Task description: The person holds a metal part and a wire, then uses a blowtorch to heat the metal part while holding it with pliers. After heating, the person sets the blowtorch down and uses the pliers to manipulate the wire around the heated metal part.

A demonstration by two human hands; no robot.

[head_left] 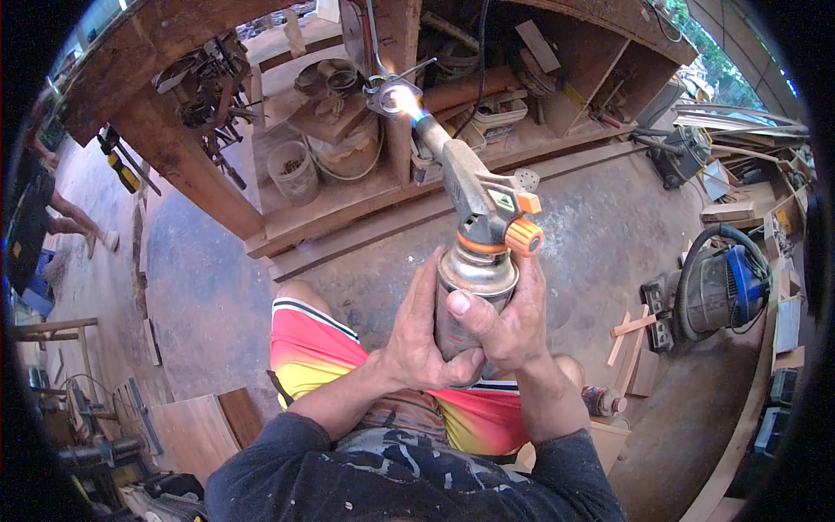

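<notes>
While our left hand (416, 337) and right hand (513, 326) grip the cylindrical metal canister (450, 327) below the grey-and-orange gas torch (472, 187), centre frame, we judge it rigid, smooth, probably top-heavy; best held low, clear of the flame-tipped metal nozzle (430, 132).

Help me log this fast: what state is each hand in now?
Left hand: closed, holding the lit blowtorch by its can.
Right hand: closed, holding the same can.

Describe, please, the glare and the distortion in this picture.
Head view: white glare at the torch flame washes out detail; head view: wide-angle distortion bows the workbench, and black corners frame the image.
</notes>
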